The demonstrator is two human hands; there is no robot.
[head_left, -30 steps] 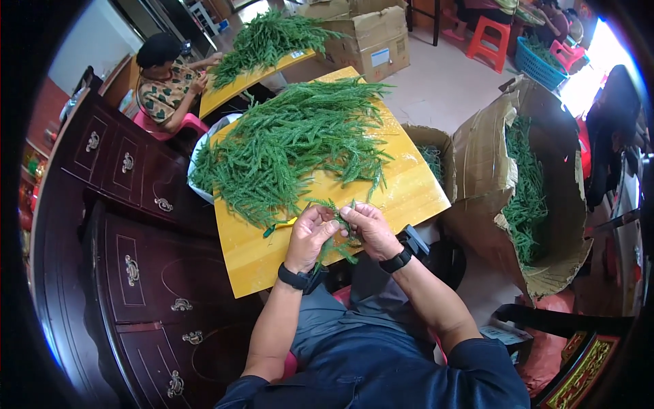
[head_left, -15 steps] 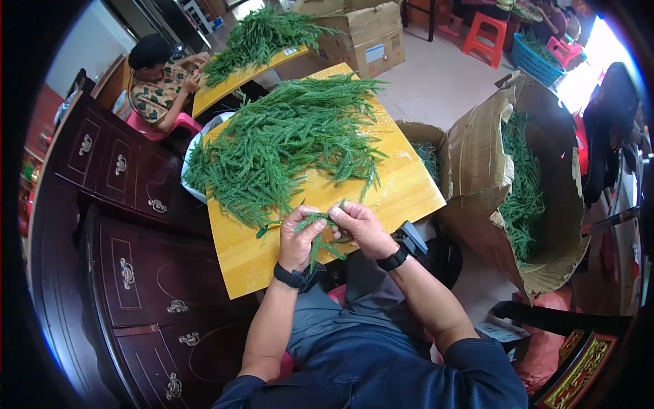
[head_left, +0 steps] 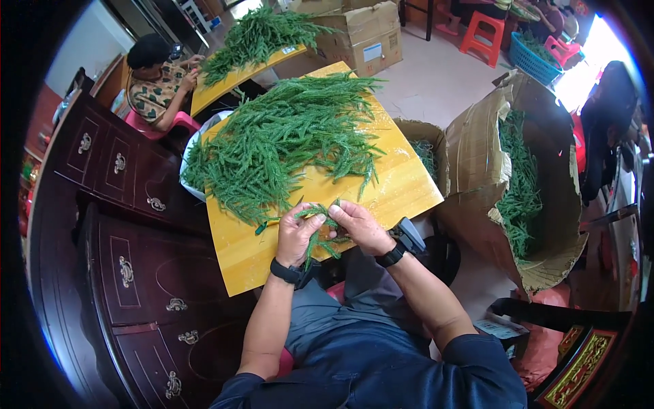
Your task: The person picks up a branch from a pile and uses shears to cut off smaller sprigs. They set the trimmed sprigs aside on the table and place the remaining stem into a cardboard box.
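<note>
Between my two hands, above the near edge of the yellow table (head_left: 402, 180), is a green artificial pine sprig (head_left: 317, 211). My left hand (head_left: 298, 233) pinches it with thumb and fingers, and part of the sprig hangs down below that hand. The thumb and forefinger of my right hand (head_left: 361, 226) close on its right end; the other fingers are curled and partly hidden. A large heap of similar green sprigs (head_left: 286, 136) covers much of the table beyond my hands. Just left of my left hand lies a small dark green piece (head_left: 261, 228).
Dark drawers (head_left: 146, 266) stand close on my left. To the right, a torn cardboard box (head_left: 477, 153) holds more greenery, beside a smaller box (head_left: 436, 140). A person (head_left: 158, 82) sits at another sprig-covered table at the far left. A red stool (head_left: 483, 39) stands farther back.
My hands have stayed nearly in place, with the left shifting slightly left. The sprig between them has opened out a little, and its hanging part has swung slightly.
</note>
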